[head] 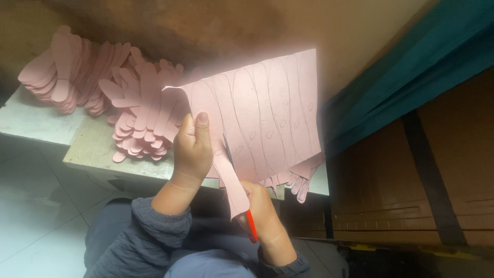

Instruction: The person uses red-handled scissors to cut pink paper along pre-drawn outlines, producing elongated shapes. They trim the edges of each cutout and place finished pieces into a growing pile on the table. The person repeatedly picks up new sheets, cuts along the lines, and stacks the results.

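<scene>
Pink sheet (267,113) with traced strips — pinched in left hand (191,152) grip, held above desk (92,146). Right hand (265,219) grip closed on red-handled scissors (251,226), below sheet. Behind — piles of pink cutouts (103,87).

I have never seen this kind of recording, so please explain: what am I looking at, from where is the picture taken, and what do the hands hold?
The one picture comes from a camera worn on a person's head, looking down at their own two bare hands. There is no machine. The left hand holds up a pink sheet with long shapes drawn on it. The right hand grips red-handled scissors, mostly hidden, under a half-cut strip of the sheet. Behind, on a low table, lie piles of pink cut-outs of similar shape.
</scene>
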`<action>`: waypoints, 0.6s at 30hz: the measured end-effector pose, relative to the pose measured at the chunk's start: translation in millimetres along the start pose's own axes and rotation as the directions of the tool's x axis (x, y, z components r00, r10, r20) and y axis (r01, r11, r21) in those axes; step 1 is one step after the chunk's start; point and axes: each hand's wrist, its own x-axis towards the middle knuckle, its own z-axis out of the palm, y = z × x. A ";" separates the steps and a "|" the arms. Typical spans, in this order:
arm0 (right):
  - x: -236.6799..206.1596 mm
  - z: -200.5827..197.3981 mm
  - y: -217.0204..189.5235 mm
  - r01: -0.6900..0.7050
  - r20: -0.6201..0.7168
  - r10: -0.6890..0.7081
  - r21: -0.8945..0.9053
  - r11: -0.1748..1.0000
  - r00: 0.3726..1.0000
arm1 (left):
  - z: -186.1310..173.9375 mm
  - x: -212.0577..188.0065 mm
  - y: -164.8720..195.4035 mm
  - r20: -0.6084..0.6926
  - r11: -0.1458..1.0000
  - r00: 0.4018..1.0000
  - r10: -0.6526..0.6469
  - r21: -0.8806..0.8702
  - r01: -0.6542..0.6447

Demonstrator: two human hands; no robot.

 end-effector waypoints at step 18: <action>25.7 -15.6 -35.3 -0.253 0.140 0.221 0.282 0.926 0.965 | 8.5 9.8 2.4 0.033 0.996 0.999 0.002 -0.088 0.001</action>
